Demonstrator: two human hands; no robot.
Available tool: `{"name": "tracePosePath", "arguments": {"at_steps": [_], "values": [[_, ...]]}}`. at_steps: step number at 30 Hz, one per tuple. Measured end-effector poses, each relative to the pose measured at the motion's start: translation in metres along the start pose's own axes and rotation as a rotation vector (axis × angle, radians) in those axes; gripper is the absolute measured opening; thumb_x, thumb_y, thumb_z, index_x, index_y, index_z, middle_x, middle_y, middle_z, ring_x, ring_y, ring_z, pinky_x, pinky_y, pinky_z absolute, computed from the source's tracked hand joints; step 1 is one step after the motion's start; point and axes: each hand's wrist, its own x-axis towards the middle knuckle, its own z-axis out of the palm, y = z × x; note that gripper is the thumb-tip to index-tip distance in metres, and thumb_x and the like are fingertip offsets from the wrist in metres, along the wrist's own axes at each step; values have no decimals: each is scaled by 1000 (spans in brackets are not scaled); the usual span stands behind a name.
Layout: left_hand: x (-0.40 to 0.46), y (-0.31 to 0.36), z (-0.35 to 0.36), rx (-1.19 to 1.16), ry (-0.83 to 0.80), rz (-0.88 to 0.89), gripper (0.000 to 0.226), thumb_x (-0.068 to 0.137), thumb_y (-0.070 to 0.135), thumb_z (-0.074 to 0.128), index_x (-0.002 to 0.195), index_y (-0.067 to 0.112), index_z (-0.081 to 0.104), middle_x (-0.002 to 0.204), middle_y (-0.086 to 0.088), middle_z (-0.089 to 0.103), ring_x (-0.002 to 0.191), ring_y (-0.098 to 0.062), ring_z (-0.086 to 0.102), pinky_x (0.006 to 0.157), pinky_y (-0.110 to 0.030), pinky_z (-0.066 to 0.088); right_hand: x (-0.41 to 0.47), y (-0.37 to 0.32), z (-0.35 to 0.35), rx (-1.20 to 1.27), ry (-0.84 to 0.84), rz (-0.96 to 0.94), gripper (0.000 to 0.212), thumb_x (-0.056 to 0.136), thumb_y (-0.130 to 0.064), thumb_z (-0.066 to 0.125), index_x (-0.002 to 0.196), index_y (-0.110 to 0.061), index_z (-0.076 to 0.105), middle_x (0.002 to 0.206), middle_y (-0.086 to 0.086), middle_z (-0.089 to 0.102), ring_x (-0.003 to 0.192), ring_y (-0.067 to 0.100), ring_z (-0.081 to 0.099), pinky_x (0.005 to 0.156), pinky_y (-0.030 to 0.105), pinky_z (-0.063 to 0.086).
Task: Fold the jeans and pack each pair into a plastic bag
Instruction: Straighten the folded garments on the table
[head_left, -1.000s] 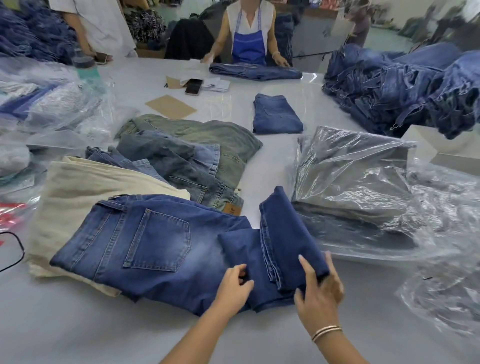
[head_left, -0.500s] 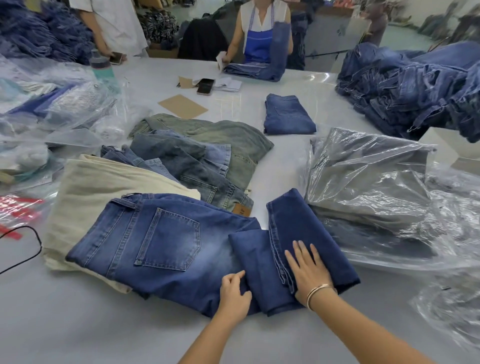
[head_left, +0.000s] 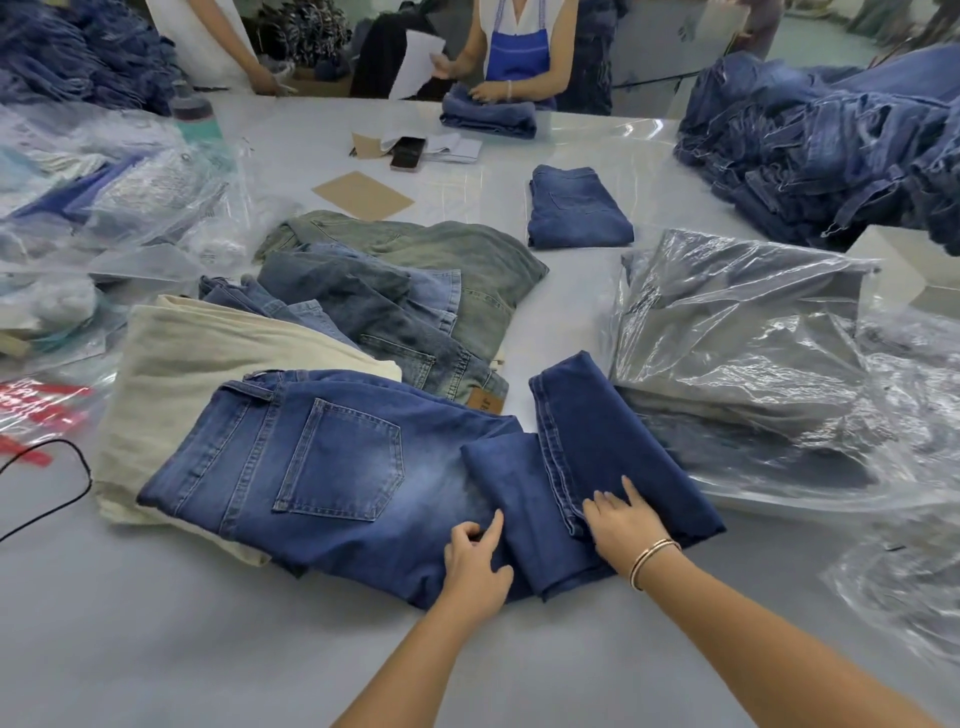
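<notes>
Right in front of you on the tabletop (head_left: 156, 649), the jeans (head_left: 332, 467) are running left-to-right, waistband far left, with your left hand (head_left: 475, 564) pressing loosely at the fold and your right hand (head_left: 621, 525) lying flat on the doubled-back legs, so the right's sitting nearer.

The jeans (head_left: 332, 457) lie before me on the table (head_left: 156, 649) — plastic bags (head_left: 743, 364) right, more pairs (head_left: 395, 291) behind.

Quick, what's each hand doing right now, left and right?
Left hand: fingers loosely curled, resting on the blue jeans, gripping nothing that shows.
Right hand: open, fingers laid flat on the folded leg.
</notes>
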Motion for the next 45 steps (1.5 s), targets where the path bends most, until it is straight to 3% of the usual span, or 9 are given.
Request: {"name": "tracePosePath", "arguments": {"at_steps": [3, 7, 9, 11, 13, 17, 24, 28, 45], "values": [[0, -2, -1, 3, -14, -8, 69, 93, 22, 52, 152, 32, 17, 137, -1, 20, 126, -21, 24, 111, -26, 24, 2, 2, -27, 360, 124, 157, 11, 91, -27, 45, 99, -21, 50, 102, 5, 68, 97, 29, 61, 81, 33, 40], [1, 0, 1, 28, 5, -13, 71, 92, 27, 54, 152, 31, 17, 136, 0, 20, 127, -21, 23, 108, -21, 19, -6, 15, -62, 775, 386, 247, 12, 83, -30, 56, 83, -25, 44, 74, -3, 63, 71, 28, 56, 55, 32, 37], [-1, 2, 4, 85, 16, -8, 74, 91, 28, 55, 153, 30, 15, 138, -2, 19, 127, -24, 23, 108, -22, 19, -10, 15, -64, 751, 272, 188, 15, 83, -30, 54, 96, -27, 47, 82, -2, 66, 81, 28, 60, 76, 38, 46], [-2, 2, 6, 148, 24, -6, 77, 89, 29, 56, 153, 30, 12, 140, -3, 17, 127, -27, 23, 109, -26, 21, -11, 6, -50, 563, 73, 121, 41, 83, -34, 53, 122, -25, 43, 108, 2, 65, 110, 28, 57, 112, 57, 16], [-3, 0, 7, 183, 19, 1, 79, 89, 29, 56, 153, 29, 10, 142, -3, 15, 127, -27, 22, 108, -27, 23, -9, -9, -29, 233, -38, 68, 67, 83, -46, 49, 143, -24, 27, 141, 4, 45, 138, 27, 32, 102, 69, -19], [-4, -3, 5, 161, -14, 5, 77, 90, 27, 54, 153, 30, 9, 145, -2, 14, 130, -26, 21, 109, -29, 22, -3, -17, -9, -11, -27, 74, 80, 88, -54, 44, 151, -21, 8, 159, 6, 14, 146, 27, 8, 85, 70, -34], [-4, -6, 7, 184, 6, 36, 77, 91, 27, 54, 153, 30, 8, 143, 0, 15, 126, -23, 22, 107, -26, 24, 5, -22, -11, -23, 25, 89, 53, 96, -22, 46, 144, -9, 27, 134, 12, 49, 123, 32, 46, 112, 61, -4], [-2, -5, 4, 159, -9, 37, 75, 93, 24, 52, 152, 34, 8, 145, -2, 14, 129, -23, 22, 109, -26, 22, 5, -14, -16, -1, 201, 121, 21, 73, -26, 76, 88, -14, 68, 80, 3, 69, 76, 19, 66, 98, 45, 46], [3, -11, 2, 88, -21, 4, 70, 92, 23, 54, 151, 36, 17, 143, -1, 18, 128, -24, 23, 111, -28, 23, 15, -11, -25, 118, -130, 95, 49, 85, -47, 43, 122, -15, 52, 122, 10, 55, 110, 27, 53, 96, 44, 30]]}}
